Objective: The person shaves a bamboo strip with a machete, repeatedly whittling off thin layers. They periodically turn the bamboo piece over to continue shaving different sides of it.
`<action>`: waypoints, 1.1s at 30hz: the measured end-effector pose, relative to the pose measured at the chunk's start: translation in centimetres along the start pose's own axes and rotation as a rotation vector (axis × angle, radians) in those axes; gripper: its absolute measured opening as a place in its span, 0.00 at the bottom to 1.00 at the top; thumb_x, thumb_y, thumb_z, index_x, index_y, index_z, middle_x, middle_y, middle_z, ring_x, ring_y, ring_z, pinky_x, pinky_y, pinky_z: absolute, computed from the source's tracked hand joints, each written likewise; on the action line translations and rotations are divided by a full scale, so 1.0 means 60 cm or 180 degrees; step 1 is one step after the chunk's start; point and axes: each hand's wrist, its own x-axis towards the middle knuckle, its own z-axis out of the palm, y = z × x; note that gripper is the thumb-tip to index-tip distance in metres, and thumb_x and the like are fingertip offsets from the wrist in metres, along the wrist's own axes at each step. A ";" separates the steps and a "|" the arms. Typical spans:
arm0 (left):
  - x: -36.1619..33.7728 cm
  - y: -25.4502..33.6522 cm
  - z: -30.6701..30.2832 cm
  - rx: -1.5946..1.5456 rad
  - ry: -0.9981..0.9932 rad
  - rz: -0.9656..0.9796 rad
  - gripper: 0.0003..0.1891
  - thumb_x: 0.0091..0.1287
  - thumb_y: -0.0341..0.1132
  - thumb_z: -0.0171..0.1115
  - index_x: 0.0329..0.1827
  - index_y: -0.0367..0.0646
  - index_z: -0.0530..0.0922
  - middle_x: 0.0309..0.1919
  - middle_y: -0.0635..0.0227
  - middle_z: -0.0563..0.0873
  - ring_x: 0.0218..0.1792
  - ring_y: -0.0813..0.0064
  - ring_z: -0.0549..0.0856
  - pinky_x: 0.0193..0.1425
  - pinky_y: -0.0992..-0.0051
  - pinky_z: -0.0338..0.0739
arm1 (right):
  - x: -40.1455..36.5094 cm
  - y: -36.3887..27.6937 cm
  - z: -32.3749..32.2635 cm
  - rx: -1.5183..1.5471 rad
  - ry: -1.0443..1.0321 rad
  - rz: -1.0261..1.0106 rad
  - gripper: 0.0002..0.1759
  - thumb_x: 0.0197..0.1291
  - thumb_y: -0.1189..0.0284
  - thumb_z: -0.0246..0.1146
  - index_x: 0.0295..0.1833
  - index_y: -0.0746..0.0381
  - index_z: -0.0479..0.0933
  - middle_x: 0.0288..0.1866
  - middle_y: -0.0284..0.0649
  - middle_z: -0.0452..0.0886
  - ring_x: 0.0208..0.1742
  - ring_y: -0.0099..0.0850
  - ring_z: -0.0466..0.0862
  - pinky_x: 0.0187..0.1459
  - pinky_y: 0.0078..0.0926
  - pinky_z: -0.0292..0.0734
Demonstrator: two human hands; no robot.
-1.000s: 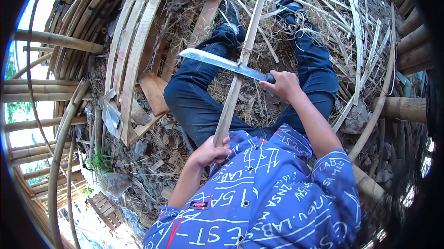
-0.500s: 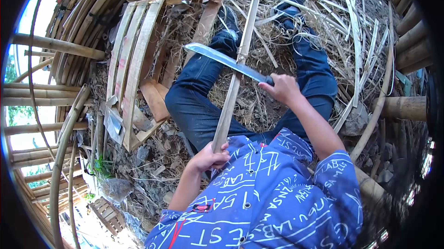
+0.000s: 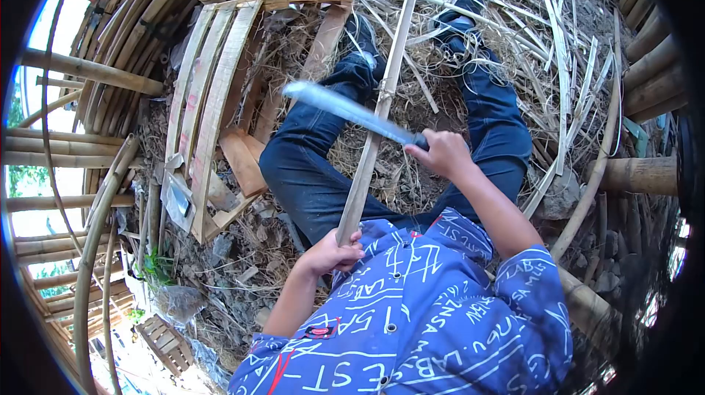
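Note:
My left hand (image 3: pixel 334 253) is closed around the near end of a long bamboo strip (image 3: pixel 364 169), close against my shirt. The strip runs away from me between my legs, its far end up among loose strips on the ground. My right hand (image 3: pixel 443 153) grips the dark handle of a machete (image 3: pixel 349 110). Its broad blade points left and crosses over the strip, slightly blurred, with the tip above my left leg. A node shows on the strip just beyond the blade.
A wooden slatted crate (image 3: pixel 228 79) lies to the left of my leg. Thin bamboo strips (image 3: pixel 562 64) litter the ground ahead and right. Bamboo poles (image 3: pixel 95 72) form a wall at left, and a thick pole (image 3: pixel 639 175) juts in at right. Fibrous shavings cover the soil.
The machete and my right hand have shifted a little toward me and left along the strip. My left hand keeps its hold on the near end.

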 end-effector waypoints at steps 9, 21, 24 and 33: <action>-0.016 -0.022 0.000 0.0011 0.0001 -0.0063 0.19 0.61 0.23 0.67 0.40 0.51 0.63 0.23 0.80 0.70 0.17 0.90 0.66 0.16 0.83 0.54 | 0.051 0.100 0.024 -0.0541 0.0972 0.0998 0.34 0.61 0.37 0.56 0.29 0.61 0.76 0.23 0.51 0.83 0.27 0.49 0.86 0.29 0.46 0.80; 0.038 -0.015 -0.009 0.1720 0.1056 0.0420 0.11 0.70 0.39 0.61 0.41 0.44 0.68 0.23 0.75 0.72 0.19 0.85 0.68 0.19 0.80 0.62 | -0.058 -0.011 0.022 0.0834 0.0238 0.0221 0.33 0.57 0.38 0.62 0.29 0.60 0.77 0.24 0.51 0.82 0.29 0.52 0.84 0.32 0.49 0.78; 0.034 0.012 0.012 0.2458 0.1662 0.0464 0.22 0.71 0.48 0.57 0.45 0.30 0.73 0.38 0.50 0.84 0.43 0.62 0.81 0.52 0.66 0.74 | -0.073 -0.056 0.035 0.1001 0.0068 0.0100 0.34 0.57 0.37 0.61 0.28 0.61 0.77 0.24 0.52 0.82 0.29 0.52 0.84 0.32 0.49 0.78; 0.057 0.019 0.003 0.2634 0.1863 0.1016 0.19 0.62 0.36 0.65 0.50 0.31 0.76 0.39 0.53 0.85 0.41 0.65 0.83 0.49 0.68 0.76 | -0.120 -0.107 0.041 0.1535 -0.0342 -0.0120 0.33 0.58 0.39 0.61 0.31 0.62 0.80 0.25 0.52 0.82 0.31 0.53 0.84 0.35 0.47 0.79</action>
